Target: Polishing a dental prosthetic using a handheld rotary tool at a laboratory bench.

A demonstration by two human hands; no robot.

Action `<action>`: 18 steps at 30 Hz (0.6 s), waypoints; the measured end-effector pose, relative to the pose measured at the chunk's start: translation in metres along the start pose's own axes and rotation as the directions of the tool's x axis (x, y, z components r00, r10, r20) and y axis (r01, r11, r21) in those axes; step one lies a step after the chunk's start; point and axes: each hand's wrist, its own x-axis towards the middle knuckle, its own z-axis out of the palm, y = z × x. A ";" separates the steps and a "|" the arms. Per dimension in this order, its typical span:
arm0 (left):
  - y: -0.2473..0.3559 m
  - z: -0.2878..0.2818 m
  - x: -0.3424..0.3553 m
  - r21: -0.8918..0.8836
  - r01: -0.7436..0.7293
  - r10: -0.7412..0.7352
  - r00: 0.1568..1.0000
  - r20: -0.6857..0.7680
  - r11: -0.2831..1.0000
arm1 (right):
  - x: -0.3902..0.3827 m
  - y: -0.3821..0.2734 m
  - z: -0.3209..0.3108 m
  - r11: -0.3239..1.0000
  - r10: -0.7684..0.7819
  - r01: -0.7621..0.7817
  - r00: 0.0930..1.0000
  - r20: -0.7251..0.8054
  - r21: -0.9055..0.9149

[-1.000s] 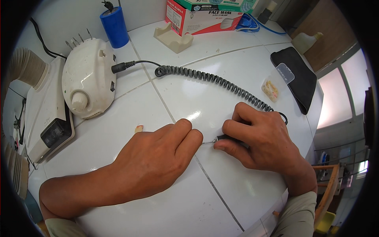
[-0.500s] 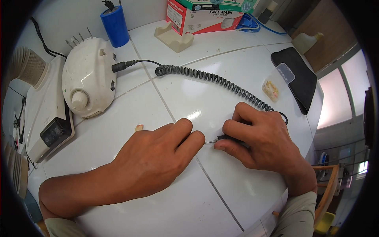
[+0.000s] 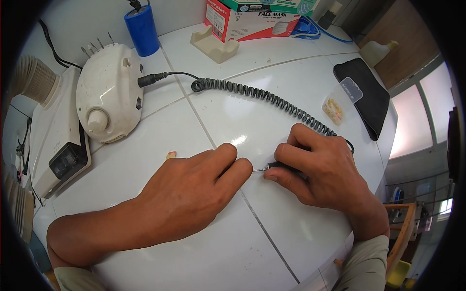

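Handpiece (image 3: 277,166), centre-right, is probably handling light and stiff; your right hand (image 3: 323,172) is pinching its barrel, the sound hold; your left hand (image 3: 191,189) is curling at the thin shank (image 3: 258,170), pinch hidden.

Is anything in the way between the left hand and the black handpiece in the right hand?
Nothing visible blocks it: just the thin metal shank spans the gap from the black handpiece to the left hand, which hides the shank's far end.
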 end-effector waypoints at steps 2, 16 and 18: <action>-0.001 0.001 0.000 -0.016 0.002 -0.003 1.000 -0.012 1.000 | 0.000 0.000 0.000 1.000 0.023 -0.023 1.000 -0.012 -0.003; 0.001 0.002 0.002 -0.009 0.037 -0.037 0.999 -0.022 0.999 | 0.000 0.000 -0.002 1.000 -0.026 0.026 1.000 0.009 0.005; 0.001 0.002 0.002 -0.013 0.037 -0.037 0.999 -0.028 0.999 | 0.000 0.000 0.000 1.000 -0.007 0.007 1.000 0.002 0.004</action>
